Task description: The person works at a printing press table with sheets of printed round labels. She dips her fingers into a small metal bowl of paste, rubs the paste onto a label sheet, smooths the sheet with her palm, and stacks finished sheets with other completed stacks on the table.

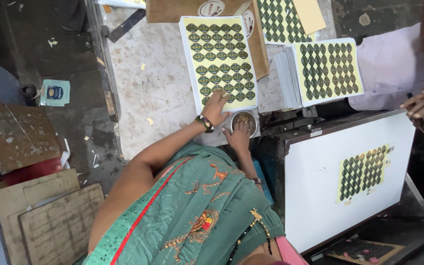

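Head view shows the left hand (pixel 216 107) spread flat on the sheet stack (pixel 219 61), far of the bowl (pixel 244 120) where the right hand (pixel 238 136) dips curled fingers, seemingly before lifting one sheet.

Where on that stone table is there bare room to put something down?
The stone table is bare left of the near sticker stack, out to its metal edge. It is crowded to the right: more sticker stacks, a small metal bowl and both hands, left on the stack, right at the bowl.
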